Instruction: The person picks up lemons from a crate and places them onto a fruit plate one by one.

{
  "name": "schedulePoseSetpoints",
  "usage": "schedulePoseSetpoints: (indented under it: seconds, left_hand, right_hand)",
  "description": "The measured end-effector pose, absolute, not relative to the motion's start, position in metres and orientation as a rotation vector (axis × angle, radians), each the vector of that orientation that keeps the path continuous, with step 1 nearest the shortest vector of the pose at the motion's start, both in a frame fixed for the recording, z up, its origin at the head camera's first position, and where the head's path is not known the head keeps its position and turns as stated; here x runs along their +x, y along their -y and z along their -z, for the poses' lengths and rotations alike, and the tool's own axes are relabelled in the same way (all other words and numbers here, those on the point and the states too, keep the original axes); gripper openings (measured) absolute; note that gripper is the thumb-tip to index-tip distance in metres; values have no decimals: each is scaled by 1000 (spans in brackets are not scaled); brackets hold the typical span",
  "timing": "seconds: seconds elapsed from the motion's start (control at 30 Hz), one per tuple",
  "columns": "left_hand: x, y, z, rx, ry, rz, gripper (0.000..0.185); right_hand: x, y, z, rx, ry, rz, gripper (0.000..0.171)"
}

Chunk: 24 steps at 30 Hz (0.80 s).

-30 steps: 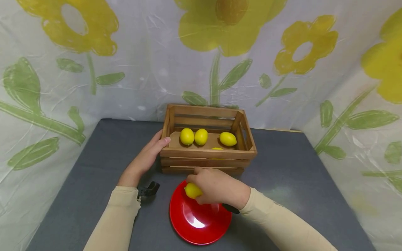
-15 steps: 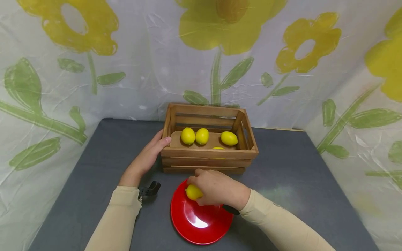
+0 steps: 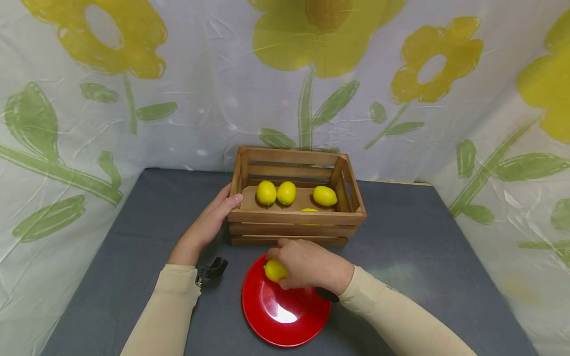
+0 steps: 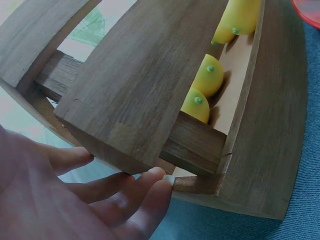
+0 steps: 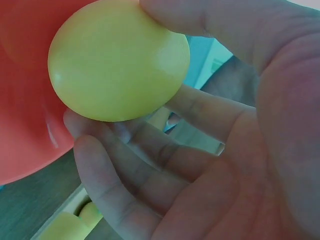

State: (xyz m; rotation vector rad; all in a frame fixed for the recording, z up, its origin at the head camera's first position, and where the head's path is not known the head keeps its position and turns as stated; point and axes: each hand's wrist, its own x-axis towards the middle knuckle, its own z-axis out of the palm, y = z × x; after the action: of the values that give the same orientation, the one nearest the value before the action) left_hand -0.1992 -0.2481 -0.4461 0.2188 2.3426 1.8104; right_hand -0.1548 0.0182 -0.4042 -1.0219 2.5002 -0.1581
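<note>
Head view: right hand (image 3: pixel 309 264) curled round a part-covered lemon (image 3: pixel 274 270), left hand (image 3: pixel 206 225) unclenched against crate (image 3: pixel 291 229), front lemon (image 3: pixel 309 210) mostly hidden.

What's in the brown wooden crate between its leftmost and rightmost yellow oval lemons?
In the head view: a second yellow oval lemon, then bare tan crate floor; a fourth lemon peeks out in front.

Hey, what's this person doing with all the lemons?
A person's right hand is holding a yellow lemon over the far part of a red plate; I can't tell whether the lemon touches it. The left hand is touching the left end of a wooden crate, just beyond the plate. Inside the crate, three lemons show well, and a bit of a fourth peeks over the front.
</note>
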Motion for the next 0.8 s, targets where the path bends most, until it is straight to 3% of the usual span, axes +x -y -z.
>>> schedulePoseSetpoints:
  seconds: [0.8]
  left_hand:
    - [-198,247,443,240,-2373,-1802,81]
  right_hand:
    - [-157,-25,372,-1028,-2485,116,59]
